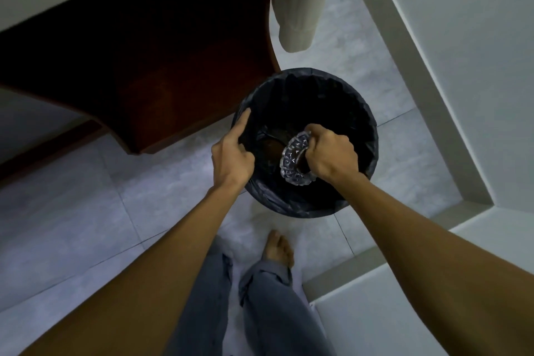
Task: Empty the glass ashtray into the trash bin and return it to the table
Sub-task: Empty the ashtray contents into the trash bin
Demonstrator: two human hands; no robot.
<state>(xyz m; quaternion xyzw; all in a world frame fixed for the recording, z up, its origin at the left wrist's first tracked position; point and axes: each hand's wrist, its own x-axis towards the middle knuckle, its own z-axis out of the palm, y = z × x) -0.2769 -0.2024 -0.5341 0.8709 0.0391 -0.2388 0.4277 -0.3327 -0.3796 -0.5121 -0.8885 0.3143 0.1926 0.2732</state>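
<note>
- Rt hand [329, 154] clamped on cut-glass ashtray [295, 157], round, faceted rim, tipped on edge over bin mouth.
- Trash bin [367, 113] round, crinkled black liner.
- Lt hand [232, 153] on near-left rim, forefinger straight, rest curled.
- Pale tiled floor [86, 211]; dark wood furniture [144, 66] far left.

We note the glass ashtray [294, 159] just right of frame centre: clear, round, with a faceted, scalloped rim, tipped on edge over the bin's mouth, its hollow facing left. The trash bin [364, 113] stands upright on the floor at centre, round, dark, lined with a crinkled black bag folded over its rim. Contents at the bottom too dark to tell.
</note>
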